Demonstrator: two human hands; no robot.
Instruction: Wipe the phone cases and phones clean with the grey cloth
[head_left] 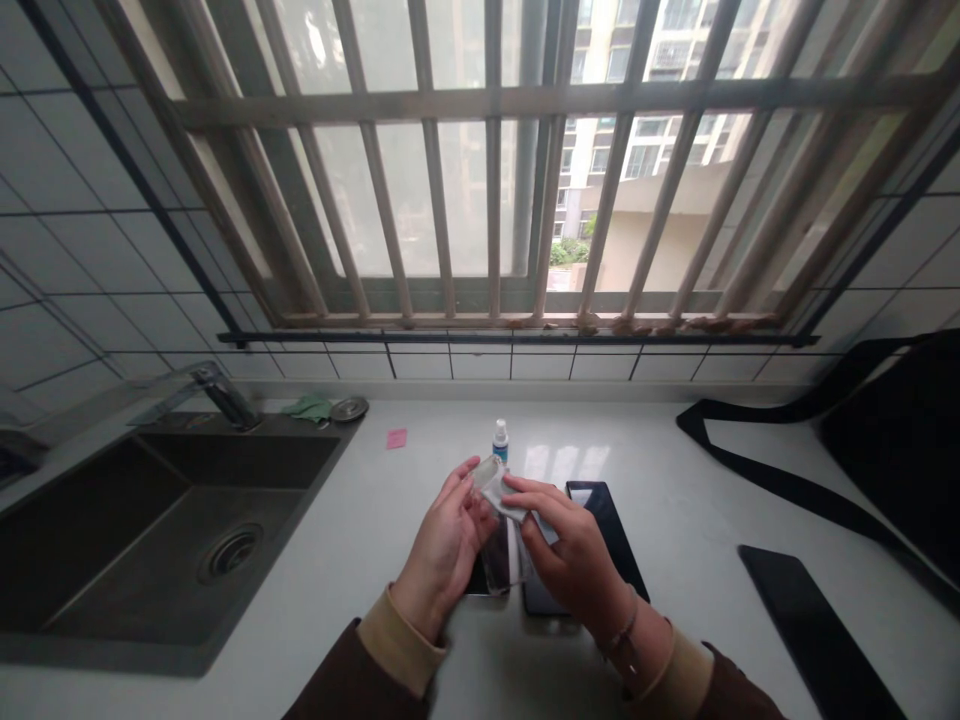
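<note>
My left hand (450, 525) is closed on a clear phone case (496, 560), held tilted above the counter. In my right hand (566, 540) is a thin white cloth (496, 490), its fingers pressing it against the upper part of the case. Right behind the case stands a small spray bottle (500, 438) with a white cap and blue label, partly hidden. Below my hands lies a dark phone (480, 580), mostly covered from sight. Beside it, under my right hand, a dark flat tablet-like device (616, 535) rests on the counter, partly hidden too.
A sink (270, 515) with a faucet (225, 395) is at the left. Near it are a green cloth (309, 407), a metal strainer (349, 409) and a pink note (397, 438). To the right lie a long black flat object (810, 625) and a black bag (900, 440) with its strap.
</note>
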